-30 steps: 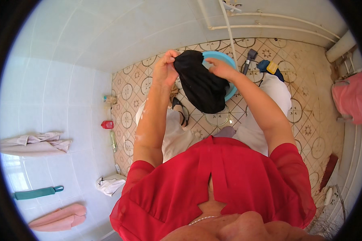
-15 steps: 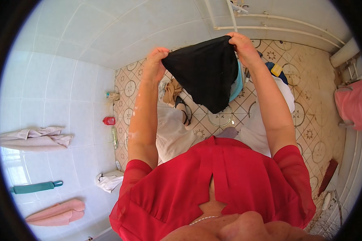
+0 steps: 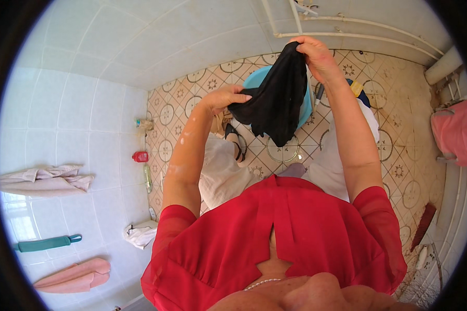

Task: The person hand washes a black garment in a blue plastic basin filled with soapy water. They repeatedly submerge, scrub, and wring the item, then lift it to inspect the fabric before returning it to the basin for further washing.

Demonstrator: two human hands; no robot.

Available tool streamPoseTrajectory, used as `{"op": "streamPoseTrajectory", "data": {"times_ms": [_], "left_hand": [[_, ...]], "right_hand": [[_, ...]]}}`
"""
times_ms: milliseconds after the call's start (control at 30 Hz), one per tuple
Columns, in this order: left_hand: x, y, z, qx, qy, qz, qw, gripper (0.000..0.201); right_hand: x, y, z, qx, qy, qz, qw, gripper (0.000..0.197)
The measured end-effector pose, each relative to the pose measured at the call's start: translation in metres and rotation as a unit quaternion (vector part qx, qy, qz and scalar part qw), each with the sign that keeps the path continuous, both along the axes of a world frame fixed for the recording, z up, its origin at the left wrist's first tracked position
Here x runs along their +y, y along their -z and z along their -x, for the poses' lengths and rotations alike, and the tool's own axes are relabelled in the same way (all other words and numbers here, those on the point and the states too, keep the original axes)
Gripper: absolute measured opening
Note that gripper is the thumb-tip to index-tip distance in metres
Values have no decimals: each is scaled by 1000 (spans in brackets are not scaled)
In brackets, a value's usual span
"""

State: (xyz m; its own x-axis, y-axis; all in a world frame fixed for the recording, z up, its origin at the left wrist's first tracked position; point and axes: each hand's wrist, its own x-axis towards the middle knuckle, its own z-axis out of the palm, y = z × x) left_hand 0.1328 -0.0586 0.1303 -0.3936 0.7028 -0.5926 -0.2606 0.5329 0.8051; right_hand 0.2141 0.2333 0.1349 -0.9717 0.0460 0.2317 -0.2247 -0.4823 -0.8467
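Cloth (image 3: 280, 101) in left hand (image 3: 222, 98) and right hand (image 3: 319, 60), grip closed

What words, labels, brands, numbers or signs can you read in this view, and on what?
None can be read.
Cloth, in the left hand and right hand: no writing shows.
Basin: no writing shows.
Red bottle: any label is too small to read.
Floor: patterns, no legible letters.

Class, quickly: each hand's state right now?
Left hand: holding a limp black cloth by its left edge.
Right hand: closed, pinching the cloth's top corner.
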Motion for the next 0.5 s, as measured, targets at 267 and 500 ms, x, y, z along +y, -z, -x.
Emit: {"op": "streamPoseTrajectory", "data": {"times_ms": [267,500], "left_hand": [[-7,-50,8,74,-237,-226,942,35],[-6,-66,3,106,-235,-241,936,16]], "right_hand": [[8,11,4,-50,70,-70,994,22],[11,17,5,-60,106,-44,992,20]]}}
